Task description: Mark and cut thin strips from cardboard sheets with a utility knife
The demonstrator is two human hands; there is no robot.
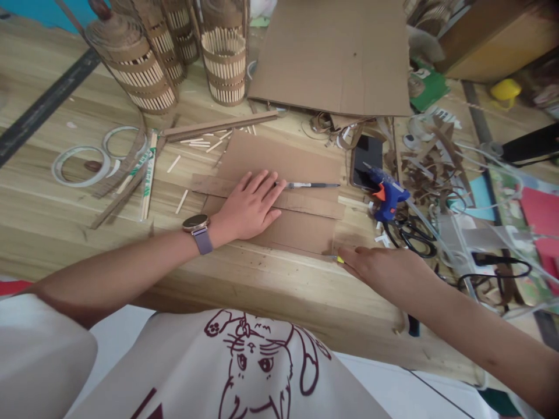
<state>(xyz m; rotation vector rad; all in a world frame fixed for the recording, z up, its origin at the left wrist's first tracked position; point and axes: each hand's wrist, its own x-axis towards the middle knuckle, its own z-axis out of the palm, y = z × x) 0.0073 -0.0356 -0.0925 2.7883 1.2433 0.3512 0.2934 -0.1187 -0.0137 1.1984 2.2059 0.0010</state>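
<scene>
My left hand [251,206] lies flat with its fingers spread, on a cardboard strip [305,203] that rests across a brown cardboard sheet [283,154]. A pen [310,185] extends to the right from beside its fingertips. At the sheet's lower right corner, my right hand [367,262] is closed around a utility knife [339,259]. Only a bit of its yellow body and the thin blade show, the blade at the cardboard's near edge. The fingers hide the rest of the knife.
A blue glue gun [388,198], a phone [367,160] and black scissors [414,237] lie to the right, beside tangled paper scraps [437,157]. Tape rolls [81,166] and sticks [149,174] are on the left. Stick-and-cardboard cylinders [223,67] and a large cardboard sheet [332,52] stand behind.
</scene>
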